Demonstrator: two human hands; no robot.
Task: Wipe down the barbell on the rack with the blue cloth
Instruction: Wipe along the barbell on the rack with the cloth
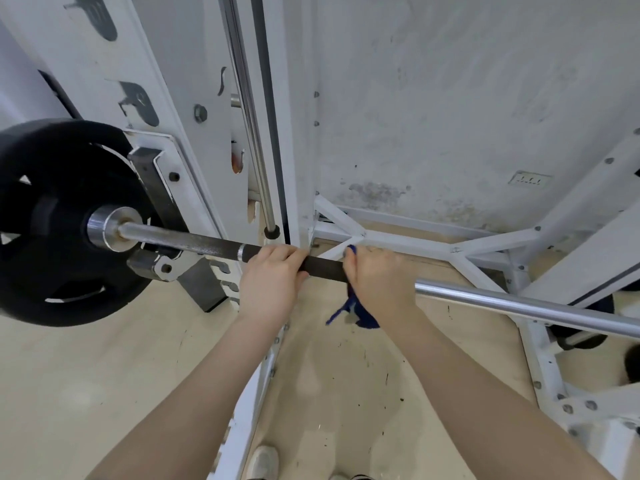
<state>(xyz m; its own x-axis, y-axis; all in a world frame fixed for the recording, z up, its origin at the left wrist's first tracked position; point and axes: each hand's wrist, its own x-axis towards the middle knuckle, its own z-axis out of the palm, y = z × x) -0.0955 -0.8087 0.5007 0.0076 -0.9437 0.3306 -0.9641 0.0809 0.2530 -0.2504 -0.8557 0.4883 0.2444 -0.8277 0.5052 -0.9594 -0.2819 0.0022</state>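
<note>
The barbell (pixel 194 241) runs across the view from left to right, resting in the white rack (pixel 194 81). Its dark knurled section sits in the middle and its shiny chrome part (pixel 519 301) stretches off to the right. My left hand (pixel 270 280) grips the dark section from above. Just to its right, my right hand (pixel 379 278) wraps the blue cloth (pixel 356 311) around the bar; a tail of cloth hangs below my palm and a bit shows above my fingers.
A black weight plate (pixel 59 237) is loaded on the bar's left end. A chrome guide rod (pixel 254 133) stands behind the bar. The white base frame (pixel 415 242) lies on the beige floor by the grey wall. More plates (pixel 581 336) sit low at right.
</note>
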